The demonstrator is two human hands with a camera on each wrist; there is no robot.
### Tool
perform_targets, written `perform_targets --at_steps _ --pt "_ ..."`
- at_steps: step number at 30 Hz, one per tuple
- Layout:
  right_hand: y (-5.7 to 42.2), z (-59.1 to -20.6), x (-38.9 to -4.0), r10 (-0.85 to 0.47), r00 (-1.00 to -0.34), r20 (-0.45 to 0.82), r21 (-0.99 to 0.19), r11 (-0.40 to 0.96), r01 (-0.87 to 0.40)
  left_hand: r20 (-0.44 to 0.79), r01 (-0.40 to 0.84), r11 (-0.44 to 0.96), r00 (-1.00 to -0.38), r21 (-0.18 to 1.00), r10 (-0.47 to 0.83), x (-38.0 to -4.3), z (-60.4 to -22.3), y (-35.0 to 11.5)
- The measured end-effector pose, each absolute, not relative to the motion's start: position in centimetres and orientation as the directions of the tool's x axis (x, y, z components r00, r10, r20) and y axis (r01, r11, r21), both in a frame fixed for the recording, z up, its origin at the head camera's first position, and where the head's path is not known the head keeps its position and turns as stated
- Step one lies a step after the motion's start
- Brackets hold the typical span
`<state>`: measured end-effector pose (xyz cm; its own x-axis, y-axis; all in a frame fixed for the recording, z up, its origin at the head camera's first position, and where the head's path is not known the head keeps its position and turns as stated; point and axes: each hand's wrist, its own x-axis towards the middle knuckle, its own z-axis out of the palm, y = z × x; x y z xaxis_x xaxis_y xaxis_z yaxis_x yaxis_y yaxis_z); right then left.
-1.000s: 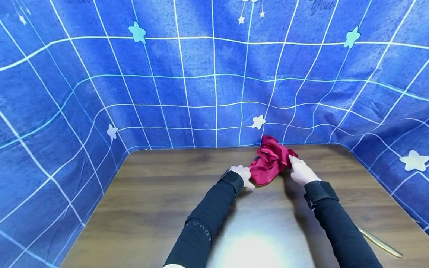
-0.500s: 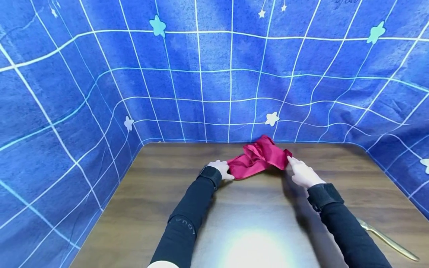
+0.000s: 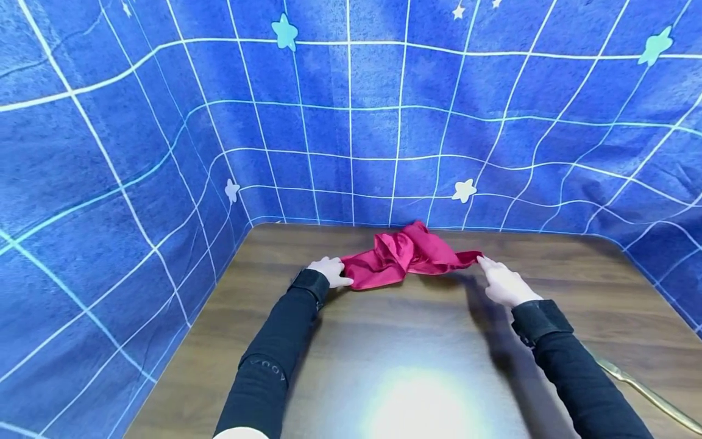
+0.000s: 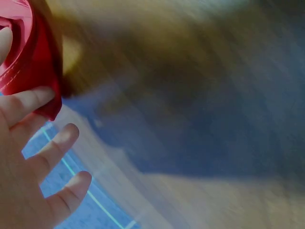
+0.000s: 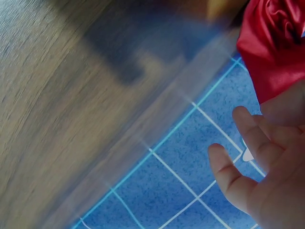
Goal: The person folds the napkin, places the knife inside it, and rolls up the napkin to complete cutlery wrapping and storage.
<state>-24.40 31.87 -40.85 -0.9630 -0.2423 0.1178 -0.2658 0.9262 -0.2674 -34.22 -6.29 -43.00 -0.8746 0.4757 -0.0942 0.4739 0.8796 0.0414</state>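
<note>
L hand (image 3: 329,272) pinches the L end of the crumpled red satin cloth (image 3: 419,251), bunched mid-span nr the back edge of the wooden table (image 3: 274,256); R hand (image 3: 504,283) pinches its R end. Best: draw both ends apart evenly, low, w/o yanking, so mid folds can loosen.

We see satiny, glossy red cloth (image 3: 430,249), a smooth wood-grained surface (image 3: 439,323), matt blue fabric backdrop (image 3: 378,134) and shiny metallic utensil (image 3: 649,395).
</note>
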Motion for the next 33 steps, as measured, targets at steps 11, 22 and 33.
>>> perform_targets --at_steps 11,22,33 --pt "31.5 -41.0 -24.4 -0.27 -0.959 0.085 -0.24 0.929 -0.282 -0.144 0.399 0.916 -0.905 0.037 0.4 -33.3 -42.2 -9.7" --pt "31.7 -41.1 -23.8 -0.283 -0.956 0.082 -0.225 0.929 -0.294 -0.139 0.388 0.921 -0.91 0.041 0.39 -32.8 -41.6 -11.8" --pt "32.0 -40.5 -23.7 -0.282 -0.954 0.103 -0.177 0.938 -0.297 -0.004 0.445 0.883 -0.893 -0.147 0.45 -33.8 -41.1 -12.4"
